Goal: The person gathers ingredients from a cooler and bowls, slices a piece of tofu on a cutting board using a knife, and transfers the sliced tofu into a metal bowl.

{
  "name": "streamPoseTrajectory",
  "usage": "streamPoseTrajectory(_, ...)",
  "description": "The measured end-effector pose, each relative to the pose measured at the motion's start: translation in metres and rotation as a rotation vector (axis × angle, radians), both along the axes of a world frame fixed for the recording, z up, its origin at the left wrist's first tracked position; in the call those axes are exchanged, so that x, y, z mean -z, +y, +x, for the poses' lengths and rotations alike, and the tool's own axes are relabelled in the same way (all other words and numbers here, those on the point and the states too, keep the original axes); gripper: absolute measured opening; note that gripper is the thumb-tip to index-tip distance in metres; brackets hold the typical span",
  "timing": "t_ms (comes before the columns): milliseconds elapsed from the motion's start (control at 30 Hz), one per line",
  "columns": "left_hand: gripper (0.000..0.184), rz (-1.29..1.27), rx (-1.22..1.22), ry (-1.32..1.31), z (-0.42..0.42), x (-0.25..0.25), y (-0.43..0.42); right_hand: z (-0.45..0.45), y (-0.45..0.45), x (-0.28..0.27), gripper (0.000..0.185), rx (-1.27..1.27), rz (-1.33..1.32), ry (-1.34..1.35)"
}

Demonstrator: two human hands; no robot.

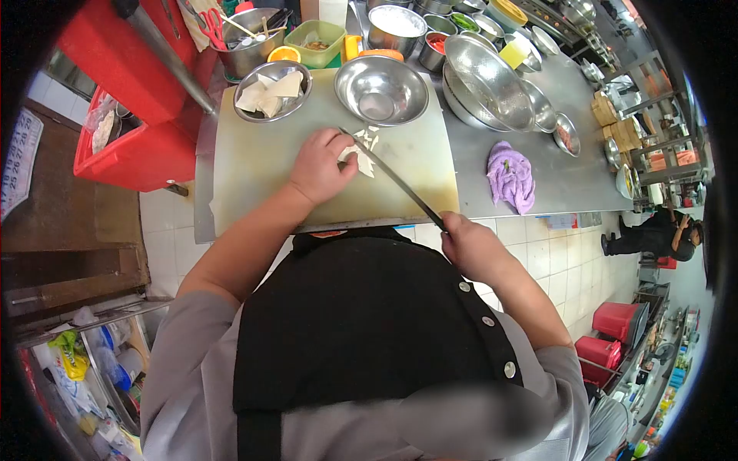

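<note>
On the pale cutting board point(261, 177), my left hand point(321, 165) presses with bent fingers on a thin off-white sheet of food point(350, 157). My right hand point(469, 244) is closed round the handle of a long knife point(400, 183). The blade slants up and left, its tip close to my left fingertips. Small cut pieces point(372, 140) lie beside the blade. Behind my left hand a steel bowl point(304, 98) holds larger off-white sheets point(269, 94). An empty steel bowl point(380, 104) stands to its right.
A purple cloth point(510, 178) lies right of the board. Perforated steel bowls point(488, 81) stand behind it. Containers, a green tub point(317, 42) and a pot of utensils point(250, 55) line the back. A red bin point(142, 154) is at left. Another person point(653, 234) stands far right.
</note>
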State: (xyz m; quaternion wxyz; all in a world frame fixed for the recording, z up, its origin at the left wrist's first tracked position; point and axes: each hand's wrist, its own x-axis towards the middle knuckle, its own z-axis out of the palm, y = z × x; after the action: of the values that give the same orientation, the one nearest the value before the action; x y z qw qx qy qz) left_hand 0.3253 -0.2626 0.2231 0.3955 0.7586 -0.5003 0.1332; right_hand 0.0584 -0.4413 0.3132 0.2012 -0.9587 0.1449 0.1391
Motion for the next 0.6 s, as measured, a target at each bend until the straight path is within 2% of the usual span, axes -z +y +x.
streamPoseTrajectory(100,0.022,-0.038,0.003,0.006,-0.002,0.001,-0.001,0.007,-0.001,0.017,0.023,-0.002,0.03,0.036)
streamPoseTrajectory(267,0.021,0.005,-0.023,0.024,-0.001,0.0,0.0,-0.001,0.001,-0.013,0.018,-0.031,-0.006,-0.118)
streamPoseTrajectory(367,0.021,-0.007,-0.025,0.031,-0.001,0.002,0.0,-0.001,-0.003,0.012,0.019,0.001,0.069,0.0)
streamPoseTrajectory(400,0.022,-0.003,-0.02,0.031,-0.001,0.002,0.001,0.01,0.0,0.012,0.023,0.048,0.115,0.112)
streamPoseTrajectory(500,0.022,0.006,-0.011,0.024,0.001,0.002,0.005,0.012,-0.002,0.016,0.023,-0.021,0.05,-0.045)
streamPoseTrajectory(600,0.023,0.002,-0.002,0.018,0.002,0.002,0.004,0.003,0.001,-0.016,0.022,-0.025,0.021,-0.071)
